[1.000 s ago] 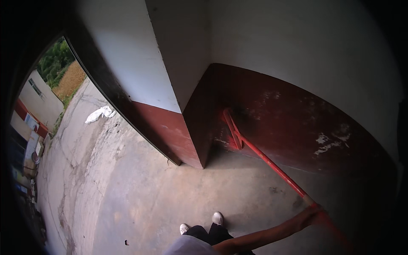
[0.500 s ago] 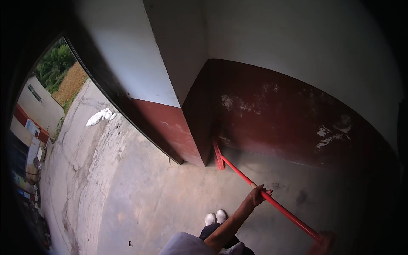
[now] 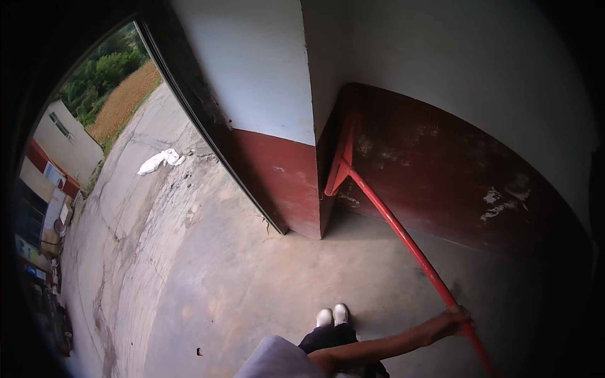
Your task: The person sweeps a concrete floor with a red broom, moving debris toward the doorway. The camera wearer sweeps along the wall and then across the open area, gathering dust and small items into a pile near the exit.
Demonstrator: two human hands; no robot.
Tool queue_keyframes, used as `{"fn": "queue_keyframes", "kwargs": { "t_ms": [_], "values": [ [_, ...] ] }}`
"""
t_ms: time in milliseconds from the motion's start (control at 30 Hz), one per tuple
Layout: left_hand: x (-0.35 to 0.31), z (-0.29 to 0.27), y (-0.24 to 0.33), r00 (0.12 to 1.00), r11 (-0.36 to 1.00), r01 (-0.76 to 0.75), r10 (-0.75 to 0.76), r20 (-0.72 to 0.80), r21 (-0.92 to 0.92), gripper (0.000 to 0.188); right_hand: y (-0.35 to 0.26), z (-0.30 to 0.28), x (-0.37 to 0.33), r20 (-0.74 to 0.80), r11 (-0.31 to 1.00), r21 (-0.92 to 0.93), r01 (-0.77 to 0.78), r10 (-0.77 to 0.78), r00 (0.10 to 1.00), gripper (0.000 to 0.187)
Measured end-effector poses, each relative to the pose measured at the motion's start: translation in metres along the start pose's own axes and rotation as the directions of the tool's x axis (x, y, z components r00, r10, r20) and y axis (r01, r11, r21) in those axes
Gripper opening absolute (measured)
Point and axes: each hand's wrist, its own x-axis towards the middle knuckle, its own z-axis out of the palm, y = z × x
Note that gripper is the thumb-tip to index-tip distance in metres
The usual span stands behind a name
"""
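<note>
A long-handled red push broom [image 3: 409, 242] slants across the right half of the head view. Its wide head [image 3: 342, 166] is raised off the floor, near the inner wall corner; whether it touches the wall I cannot tell. My left hand [image 3: 455, 320] is closed round the handle at the lower right, its arm stretched across in front of my body. Beyond that hand the handle runs out of the picture at the lower edge. My right hand does not show.
A wall corner [image 3: 315, 148], white above and dark red below, juts out ahead. Left of it, a doorway edge [image 3: 214, 145] opens onto cracked concrete [image 3: 135, 220] with a crumpled white cloth or bag [image 3: 161, 161]. My white shoes [image 3: 332, 314] stand on the concrete floor [image 3: 252, 296].
The broom head has risen from the floor up beside the wall corner. My left hand has moved right and down, now farther from the head. My right hand has left the picture.
</note>
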Motion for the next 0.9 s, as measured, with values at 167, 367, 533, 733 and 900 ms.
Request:
{"fn": "queue_keyframes", "kwargs": {
  "t_ms": [167,367,533,733,900],
  "values": [
    [-0.021,-0.032,0.03,0.999,0.999,-0.047,0.047,-0.012,-0.018,0.021,-0.029,0.051,-0.076,-0.128,0.973,-0.197,-0.124,0.099,0.987,0.017],
    [-0.029,-0.104,0.056,0.964,0.994,-0.068,0.086,-0.25,0.08,0.02,-0.077,0.147,-0.145,-0.1,0.77,0.401,-0.497,0.576,0.812,0.027],
    [-0.027,-0.097,0.035,0.943,0.992,-0.045,0.081,-0.323,0.116,0.017,-0.112,0.167,-0.156,-0.282,0.714,0.458,-0.53,0.682,0.675,0.019],
    [0.018,-0.137,-0.04,0.891,0.994,-0.001,-0.048,-0.451,-0.108,0.014,-0.153,0.193,-0.101,0.173,0.734,0.528,-0.426,0.399,0.901,0.009],
    [0.091,-0.151,-0.145,0.894,0.945,0.089,-0.215,-0.393,-0.316,0.015,-0.146,0.179,-0.063,0.459,0.936,0.123,-0.329,0.24,0.856,0.004]
  ]
}}
